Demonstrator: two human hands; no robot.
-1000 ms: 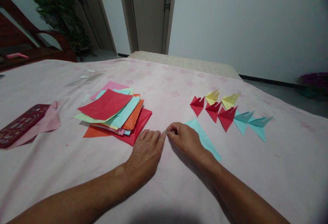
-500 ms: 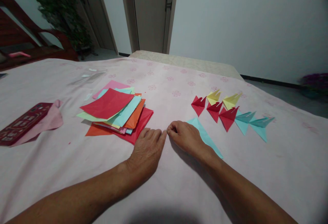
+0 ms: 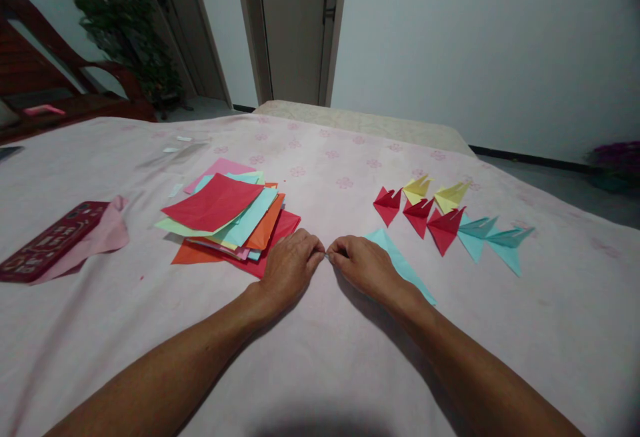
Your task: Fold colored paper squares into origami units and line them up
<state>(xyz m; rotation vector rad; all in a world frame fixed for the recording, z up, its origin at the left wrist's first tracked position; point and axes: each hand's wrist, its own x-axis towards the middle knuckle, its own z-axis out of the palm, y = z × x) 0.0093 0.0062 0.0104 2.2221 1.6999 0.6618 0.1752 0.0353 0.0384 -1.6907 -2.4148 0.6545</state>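
Note:
My left hand (image 3: 294, 258) and my right hand (image 3: 364, 262) meet fingertip to fingertip low over the cloth, both closed in a pinch. A tiny pale bit shows between the fingertips, too small to name. Beside my right hand lies a folded light-blue paper (image 3: 403, 264), partly hidden by my hand and wrist. Just beyond my left hand is a loose pile of coloured paper sheets (image 3: 215, 202), with a red sheet on top; the hand covers the pile's near right corner.
Folded paper figures stand in rows at the right: red (image 3: 444, 229), yellow (image 3: 451, 196) and light blue (image 3: 511, 245). At the left a dark red printed packet (image 3: 55, 240) rests by a crumpled pink paper (image 3: 107, 230). Everything lies on a pink flowered tablecloth (image 3: 320, 370).
My left hand has turned from lying with fingers extended beside the pile to a pinch at my right fingertips. My right hand has barely moved.

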